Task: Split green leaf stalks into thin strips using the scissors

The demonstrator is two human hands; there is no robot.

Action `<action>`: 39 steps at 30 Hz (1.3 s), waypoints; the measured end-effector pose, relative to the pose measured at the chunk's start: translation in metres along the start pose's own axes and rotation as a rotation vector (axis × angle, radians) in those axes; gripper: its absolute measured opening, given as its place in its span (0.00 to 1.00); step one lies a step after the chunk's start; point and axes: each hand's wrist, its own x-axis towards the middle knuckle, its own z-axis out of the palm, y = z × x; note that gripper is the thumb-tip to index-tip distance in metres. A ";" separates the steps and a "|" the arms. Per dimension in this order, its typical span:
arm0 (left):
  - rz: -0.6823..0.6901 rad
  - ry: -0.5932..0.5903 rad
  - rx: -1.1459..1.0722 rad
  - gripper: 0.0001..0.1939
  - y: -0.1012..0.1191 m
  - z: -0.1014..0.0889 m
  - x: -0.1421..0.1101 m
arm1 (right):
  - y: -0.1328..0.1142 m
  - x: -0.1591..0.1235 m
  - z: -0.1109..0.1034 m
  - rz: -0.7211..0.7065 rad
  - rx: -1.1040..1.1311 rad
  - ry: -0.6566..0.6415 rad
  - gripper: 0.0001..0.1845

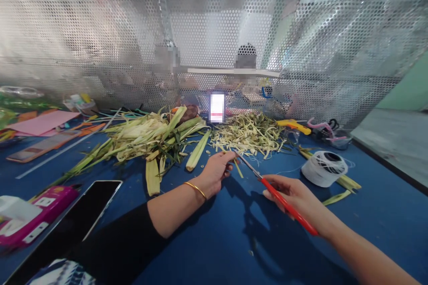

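Note:
My right hand (296, 193) is closed around the red handles of a pair of scissors (278, 199). Their metal blades reach up and left to the fingertips of my left hand (214, 171). Between those fingertips I pinch a narrow yellow-green strip (239, 169), apparently corn husk, whose end hangs below the blades. Just beyond my hands lies a heap of small cut husk pieces (250, 136). To its left, long corn husks (143, 138) are piled up, and one pale husk piece (198, 151) rests alone between the two heaps.
A spool of white string (324, 169) stands at the right, with husk strips beside it. Behind it lie a yellow-orange tool (294, 125) and pink-handled scissors (323, 127). A phone (83, 209) and a magenta tissue pack (50, 209) lie left. A perforated metal screen (207, 22) closes the back.

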 end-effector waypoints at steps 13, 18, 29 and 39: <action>-0.014 -0.004 0.012 0.07 -0.002 0.002 -0.002 | 0.002 0.001 0.005 -0.056 -0.017 0.050 0.21; -0.027 0.002 0.016 0.06 -0.001 0.002 -0.002 | -0.001 0.000 0.007 -0.049 -0.034 0.041 0.18; -0.049 0.014 0.015 0.05 -0.001 0.002 0.001 | 0.003 0.000 0.007 -0.158 -0.222 0.074 0.16; -0.058 0.009 0.010 0.04 -0.001 0.001 0.003 | 0.005 0.000 0.008 -0.142 -0.147 0.077 0.17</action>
